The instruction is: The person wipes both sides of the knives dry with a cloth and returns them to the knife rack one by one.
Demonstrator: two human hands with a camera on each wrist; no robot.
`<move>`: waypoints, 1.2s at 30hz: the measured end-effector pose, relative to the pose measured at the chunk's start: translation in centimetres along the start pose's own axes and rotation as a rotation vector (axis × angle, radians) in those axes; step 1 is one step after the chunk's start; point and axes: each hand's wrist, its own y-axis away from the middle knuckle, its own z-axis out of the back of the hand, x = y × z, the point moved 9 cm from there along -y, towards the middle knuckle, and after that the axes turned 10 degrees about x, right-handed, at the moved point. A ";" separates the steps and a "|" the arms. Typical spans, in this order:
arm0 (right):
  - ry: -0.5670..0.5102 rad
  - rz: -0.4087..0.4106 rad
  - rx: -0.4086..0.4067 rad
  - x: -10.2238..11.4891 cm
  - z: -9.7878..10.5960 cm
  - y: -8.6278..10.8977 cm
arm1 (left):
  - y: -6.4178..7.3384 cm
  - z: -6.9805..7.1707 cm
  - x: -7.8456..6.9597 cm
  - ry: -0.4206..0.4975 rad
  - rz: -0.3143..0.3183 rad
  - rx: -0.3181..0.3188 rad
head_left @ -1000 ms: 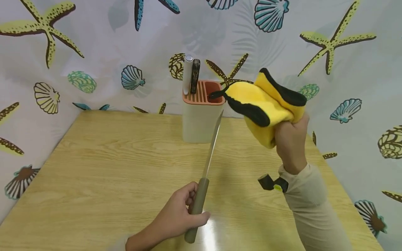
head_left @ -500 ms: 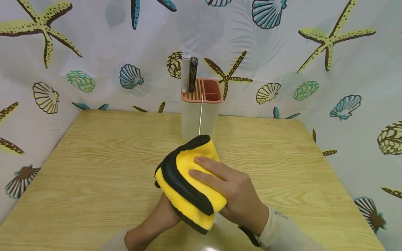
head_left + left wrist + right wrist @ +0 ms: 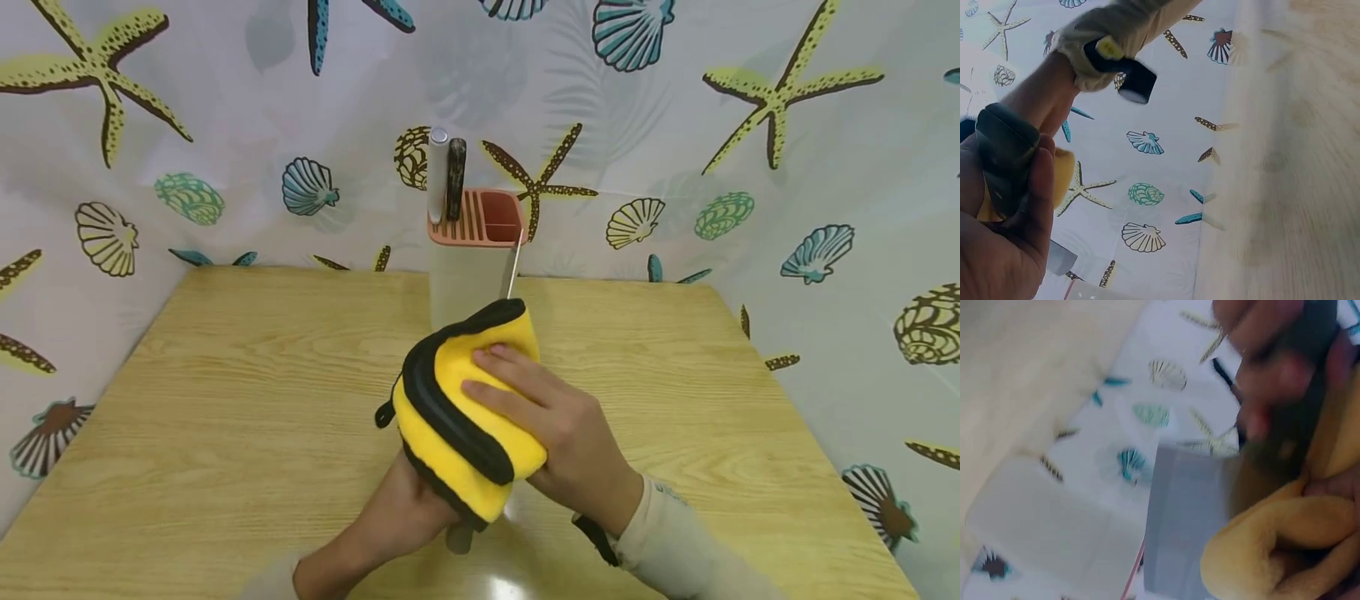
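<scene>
My left hand [image 3: 408, 512] grips the dark handle of a wide-bladed knife [image 3: 513, 265], whose blade points away from me. Over the blade and the upper part of the handle lies a yellow cloth [image 3: 465, 417] with black edging and a black loop. My right hand [image 3: 573, 437] holds this cloth folded around the blade, two fingers lying across its top. The handle's butt shows below the cloth in the head view. Close up in the right wrist view, the broad grey blade [image 3: 1188, 519] comes out of the folded cloth [image 3: 1272, 550].
Behind the blade stands a white knife block [image 3: 465, 279] with an orange slotted top. A white handle [image 3: 438, 177] and a black one [image 3: 455, 179] stick up from its left slots. The wooden table [image 3: 247, 400] ends at a seashell-print cloth backdrop [image 3: 247, 108].
My right hand has brought the cloth from the upper right down onto the knife and wrapped it over the blade. Since half a second ago, the cloth and knife have shifted slightly forward and right.
</scene>
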 end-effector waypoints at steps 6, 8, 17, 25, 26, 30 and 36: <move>-0.002 -0.152 -0.030 -5.0 1.3 -0.9 | 0.0 -1.5 0.9 0.163 0.134 0.077; -0.012 -0.187 -0.051 -6.6 1.9 -1.1 | 0.1 -1.7 1.2 0.156 0.167 0.086; -0.138 -0.377 -0.174 -12.6 4.5 -0.7 | 0.4 -2.3 0.5 0.108 0.141 0.128; -0.586 -0.724 -0.297 -19.1 4.5 2.2 | -0.4 -2.2 1.3 0.180 0.195 0.148; -0.585 -0.748 -0.349 -19.4 4.7 2.7 | -0.5 -2.1 1.5 0.178 0.211 0.145; -0.442 -0.622 -0.595 -17.2 7.3 3.2 | -0.7 -1.5 1.9 0.181 0.275 0.128; -0.247 -0.093 -0.649 -6.6 9.2 0.0 | -0.9 -0.5 2.0 0.186 0.289 0.066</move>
